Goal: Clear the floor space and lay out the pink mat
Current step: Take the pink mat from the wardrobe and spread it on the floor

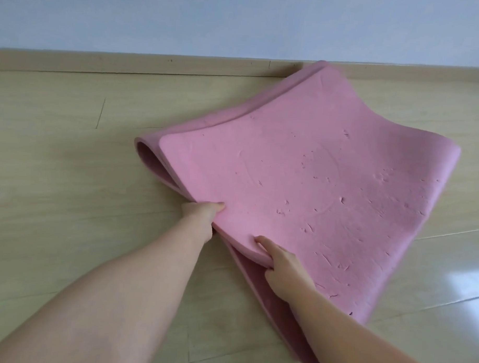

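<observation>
Mat (314, 170) near edge in L hand (202, 215) & R hand (284, 264), floor (71, 148) beside.

Place: you are facing a plain room, likely a home.
Floor: glossy pale wood-look plank floor (56, 175).
Edge: low beige skirting board (128, 64) under a bare pale-blue painted wall (238, 23).

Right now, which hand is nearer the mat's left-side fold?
Left. The left hand grips the mat's near edge, just short of the fold. The right hand grips the same edge farther from it.
</observation>
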